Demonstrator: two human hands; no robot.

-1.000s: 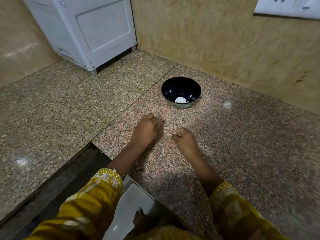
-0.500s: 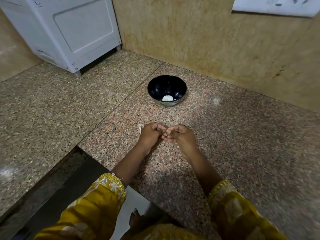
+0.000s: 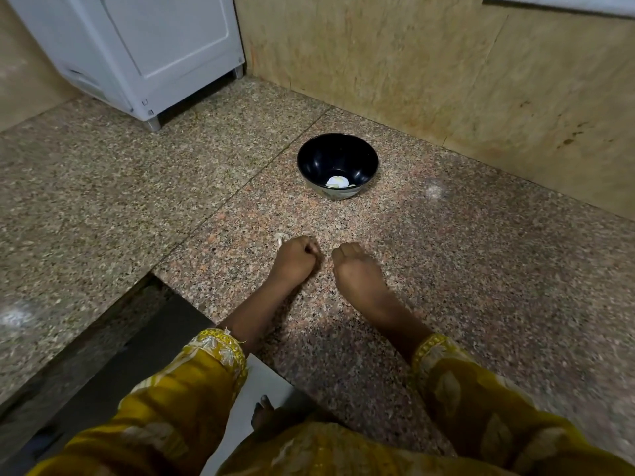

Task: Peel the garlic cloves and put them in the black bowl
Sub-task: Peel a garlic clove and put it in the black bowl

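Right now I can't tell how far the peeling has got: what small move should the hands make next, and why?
Probably bring the left hand and right hand together to peel: both are curled and apart, their contents hidden, short of the black bowl, which holds a pale peeled clove. A scrap of skin lies by the left hand.

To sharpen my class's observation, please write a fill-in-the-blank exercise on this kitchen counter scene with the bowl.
1. The bowl on the granite counter is ____ in colour.
2. The pale peeled garlic lies ____ the bowl.
3. The left sleeve is ____ with a pale pattern.
4. The appliance at the far left is ____.

Missing words: black; inside; yellow; white.
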